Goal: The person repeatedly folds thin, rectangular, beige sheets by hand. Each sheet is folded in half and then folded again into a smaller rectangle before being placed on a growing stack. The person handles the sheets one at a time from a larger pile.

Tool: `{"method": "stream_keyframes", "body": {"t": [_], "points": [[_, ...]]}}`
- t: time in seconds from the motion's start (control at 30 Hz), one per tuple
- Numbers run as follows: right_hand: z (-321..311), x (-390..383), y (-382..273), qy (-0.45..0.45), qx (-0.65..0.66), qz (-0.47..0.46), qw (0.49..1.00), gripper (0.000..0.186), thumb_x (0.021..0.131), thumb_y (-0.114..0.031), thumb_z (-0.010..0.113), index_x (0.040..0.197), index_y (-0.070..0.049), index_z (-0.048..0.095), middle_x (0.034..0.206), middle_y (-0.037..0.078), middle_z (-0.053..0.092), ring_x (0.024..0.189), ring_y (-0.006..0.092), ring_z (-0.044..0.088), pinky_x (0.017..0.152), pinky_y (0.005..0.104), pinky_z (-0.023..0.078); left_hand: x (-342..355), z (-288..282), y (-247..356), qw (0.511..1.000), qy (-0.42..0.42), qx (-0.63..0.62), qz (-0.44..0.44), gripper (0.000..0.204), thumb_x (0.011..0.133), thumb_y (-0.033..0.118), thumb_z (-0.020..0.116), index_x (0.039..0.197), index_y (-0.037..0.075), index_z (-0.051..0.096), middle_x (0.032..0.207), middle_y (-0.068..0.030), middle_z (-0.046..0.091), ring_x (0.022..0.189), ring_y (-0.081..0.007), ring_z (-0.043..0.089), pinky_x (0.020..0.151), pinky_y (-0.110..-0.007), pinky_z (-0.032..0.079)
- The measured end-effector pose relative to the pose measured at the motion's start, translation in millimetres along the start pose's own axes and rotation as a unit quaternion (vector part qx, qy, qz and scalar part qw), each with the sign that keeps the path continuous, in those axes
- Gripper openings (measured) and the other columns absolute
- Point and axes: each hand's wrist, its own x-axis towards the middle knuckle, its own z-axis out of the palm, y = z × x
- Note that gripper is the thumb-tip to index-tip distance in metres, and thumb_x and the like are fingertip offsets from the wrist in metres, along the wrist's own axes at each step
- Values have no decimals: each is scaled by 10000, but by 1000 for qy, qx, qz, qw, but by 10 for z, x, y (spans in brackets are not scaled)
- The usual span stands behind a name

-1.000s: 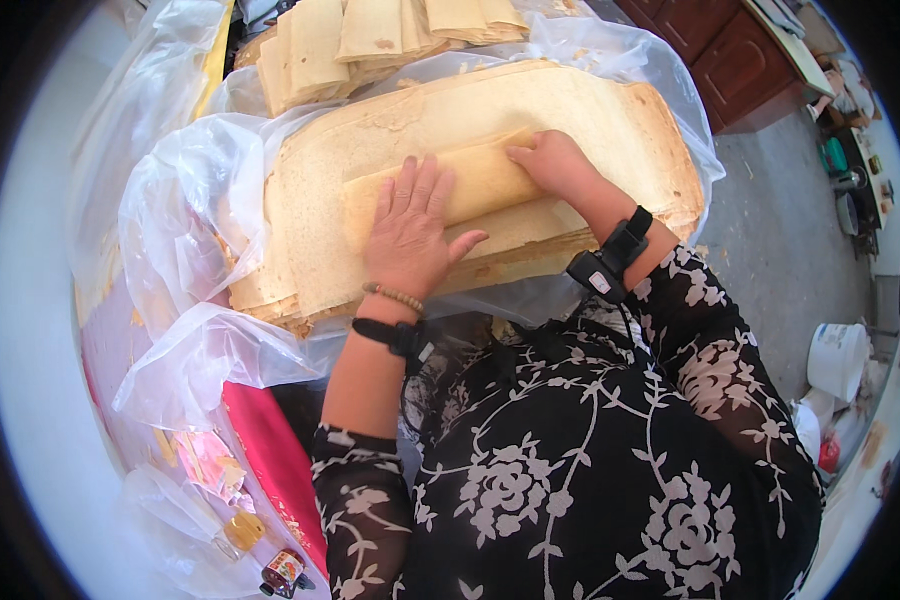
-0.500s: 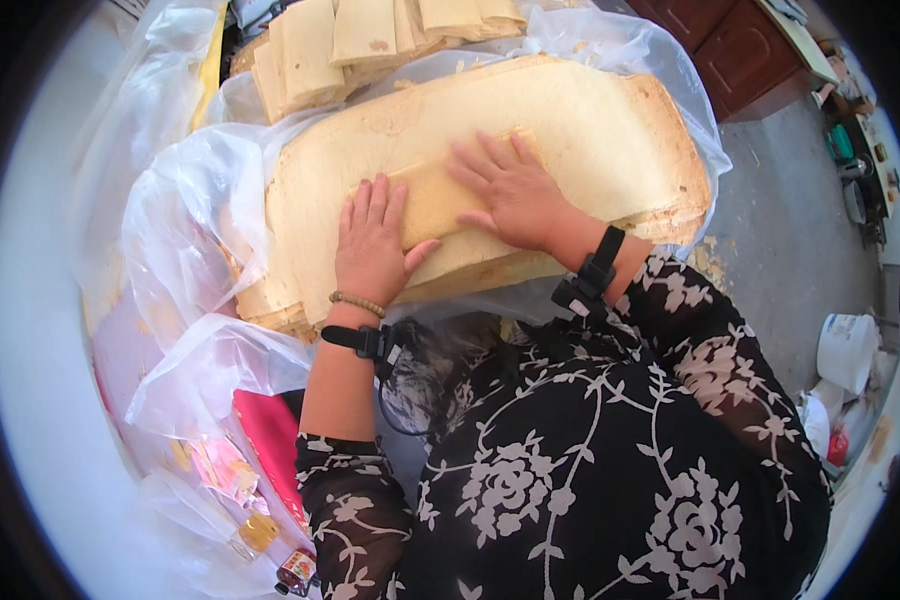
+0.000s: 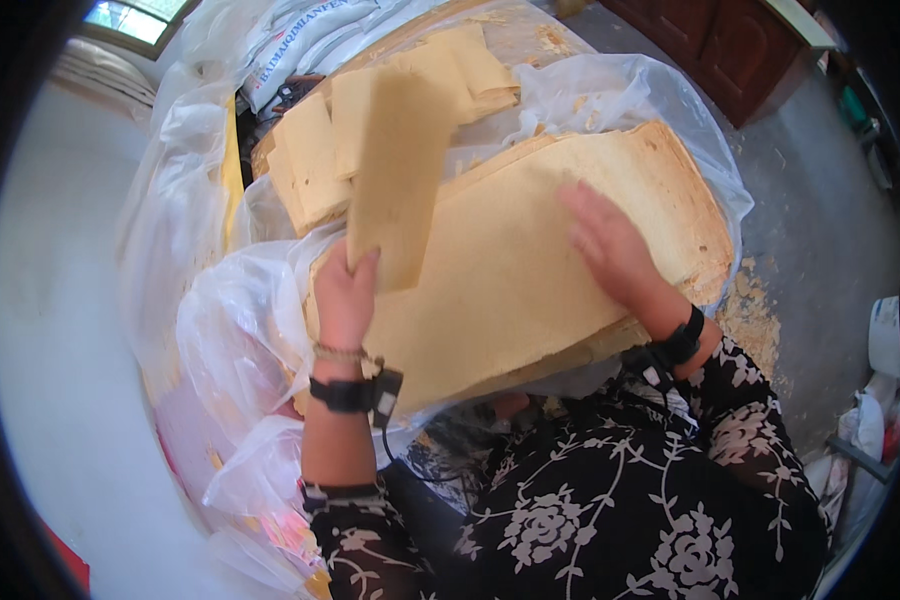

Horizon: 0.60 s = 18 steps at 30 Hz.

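My left hand (image 3: 345,300) grips the lower end of a folded thin flatbread (image 3: 400,170), a long tan rectangle. It is raised and tilted over the left end of a thick stack of large flatbread sheets (image 3: 500,290). The stack has ragged, browned edges. My right hand (image 3: 610,245), somewhat smeared by motion, is over the right half of the stack, its fingers stretched out and holding nothing. Beyond the stack lies a pile of folded flatbreads (image 3: 305,160), partly hidden behind the raised one.
Clear plastic sheeting (image 3: 235,300) lies beneath and around the stack. White printed sacks (image 3: 305,40) lie at the back left. A dark red cabinet (image 3: 725,50) stands at the far right. Crumbs (image 3: 755,325) are scattered to the right, and a white bucket (image 3: 885,335) sits at the right edge.
Both hands were flat on the folded flatbread on the stack. My left hand has since lifted it up toward the far pile. My right hand has moved right, and the view has shifted.
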Motion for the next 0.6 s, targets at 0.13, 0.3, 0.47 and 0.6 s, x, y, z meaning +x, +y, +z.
{"method": "stream_keyframes", "body": {"t": [0.13, 0.3, 0.47, 0.6], "points": [[73, -106, 25, -101, -210, -53, 971, 605, 980, -415, 656, 1495, -114, 560, 1660, 133, 397, 1581, 321, 280, 1296, 485, 201, 1283, 254, 272, 982, 14, -187, -22, 315, 955, 191, 719, 1162, -45, 715, 1018, -93, 777, 833, -173, 710, 755, -334, 564], [88, -109, 30, -126, -207, -16, 970, 624, 962, -419, 673, 1509, -144, 555, 1693, 108, 344, 1603, 307, 229, 1308, 481, 162, 2475, 590, 170, 969, -47, -203, -134, 456, 905, 238, 766, 1245, -54, 683, 1145, -170, 764, 1017, -230, 740, 903, -352, 578], [94, -82, 4, -120, -213, -19, 969, 608, 970, -422, 658, 1514, -171, 556, 1689, 96, 356, 1596, 298, 247, 1308, 473, 161, 1856, 261, -28, 977, 102, 172, 76, 394, 938, 311, 732, 1198, 15, 743, 1083, -200, 769, 955, -300, 759, 838, -374, 586], [120, -95, 1, -116, -233, -29, 965, 609, 974, -419, 655, 1521, -174, 551, 1689, 93, 358, 1592, 294, 258, 1306, 469, 174, 563, 284, -166, 988, 13, 88, 128, 155, 911, 152, 741, 1013, 36, 759, 987, -156, 755, 867, -344, 726, 802, -412, 580]]}}
